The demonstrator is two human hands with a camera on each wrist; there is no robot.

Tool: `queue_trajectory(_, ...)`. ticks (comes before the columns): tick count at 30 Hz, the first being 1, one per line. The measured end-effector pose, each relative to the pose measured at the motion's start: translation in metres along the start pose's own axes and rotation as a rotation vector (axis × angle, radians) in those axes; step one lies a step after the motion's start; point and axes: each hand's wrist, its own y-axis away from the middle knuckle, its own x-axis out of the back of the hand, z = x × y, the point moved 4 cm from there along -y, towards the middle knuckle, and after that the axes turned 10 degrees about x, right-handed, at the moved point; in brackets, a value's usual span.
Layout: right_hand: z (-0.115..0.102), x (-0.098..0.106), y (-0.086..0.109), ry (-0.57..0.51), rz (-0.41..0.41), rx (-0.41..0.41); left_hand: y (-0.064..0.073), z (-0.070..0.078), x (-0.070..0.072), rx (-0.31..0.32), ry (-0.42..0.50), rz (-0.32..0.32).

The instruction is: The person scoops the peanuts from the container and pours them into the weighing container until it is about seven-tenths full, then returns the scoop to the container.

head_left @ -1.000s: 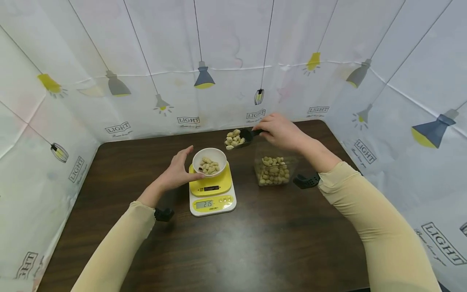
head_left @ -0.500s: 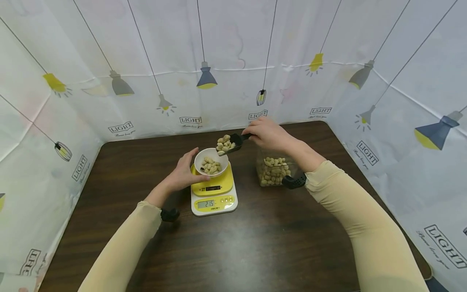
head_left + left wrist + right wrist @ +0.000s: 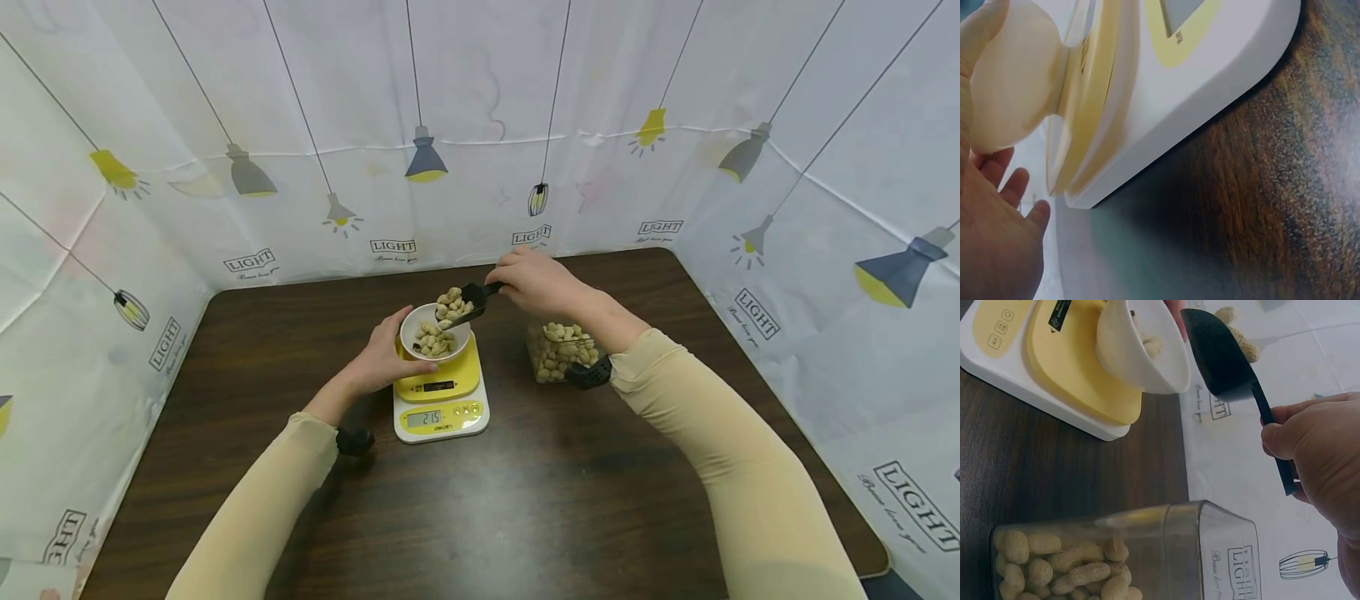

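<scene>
A white bowl (image 3: pixel 454 350) with some peanuts in it sits on the yellow platform of a kitchen scale (image 3: pixel 442 421), whose display reads 21.5. My left hand (image 3: pixel 378 360) curves around the bowl's left side, thumb at the front and fingers toward the back; the left wrist view shows this hand (image 3: pixel 997 231) close against the bowl (image 3: pixel 1016 81). In my right hand (image 3: pixel 536 282) is the handle of a black scoop (image 3: pixel 476 300), pinched between thumb and fingers. Peanuts (image 3: pixel 452 307) fill the scoop, which tilts down over the bowl's right rim.
To the right of the scale stands a clear plastic box (image 3: pixel 1182 550) partly filled with peanuts (image 3: pixel 1085 572). Everything rests on a dark wooden table (image 3: pixel 480 517). A white curtain (image 3: pixel 465 83) printed with lamps hangs behind and beside it.
My right hand has carried the loaded scoop left, from above the box side to the bowl's rim, lowering its tip. The left hand stays at the bowl, and the display still reads 21.5.
</scene>
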Motion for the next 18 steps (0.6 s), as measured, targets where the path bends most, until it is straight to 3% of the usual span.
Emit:
queue_trajectory(8,-0.004,-0.002,-0.008,0.063,0.002,0.023,0.000,0.000,-0.001,0.007,0.035,0.006)
queue_trajectory(18,-0.008,0.000,-0.017,0.250,0.057,0.123,0.000,0.001,0.000,0.008,0.052,0.003)
